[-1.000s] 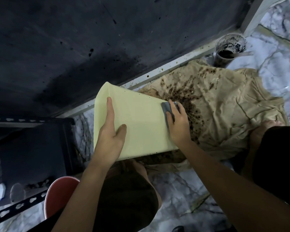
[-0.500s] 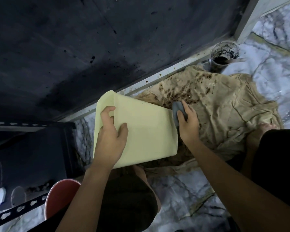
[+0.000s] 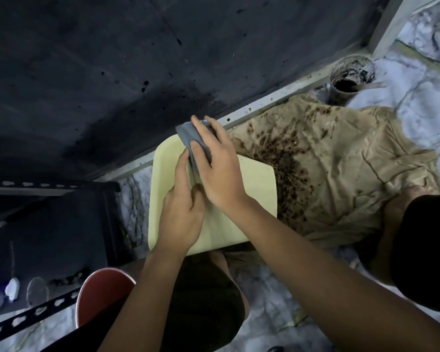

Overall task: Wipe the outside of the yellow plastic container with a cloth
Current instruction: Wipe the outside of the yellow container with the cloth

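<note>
The pale yellow plastic container (image 3: 254, 189) lies tilted over my lap, its flat outer wall facing up. My left hand (image 3: 182, 212) presses flat on that wall near its left side, fingers pointing away from me. My right hand (image 3: 216, 163) crosses over the left one and holds a small grey cloth (image 3: 189, 137) against the container's far top edge. The cloth is partly covered by my fingers. The container's inside is hidden.
A beige sheet (image 3: 353, 161) stained with dark brown spots covers the marble floor to the right. A dirty cup (image 3: 351, 77) with dark residue stands at the back right. A dark wall panel rises behind. A red round object (image 3: 99, 293) and a perforated metal shelf rail (image 3: 23, 318) lie at lower left.
My right hand has carried the cloth from the container's right edge up and left to its far top edge, crossing over my left hand. The left hand has flattened on the wall.
</note>
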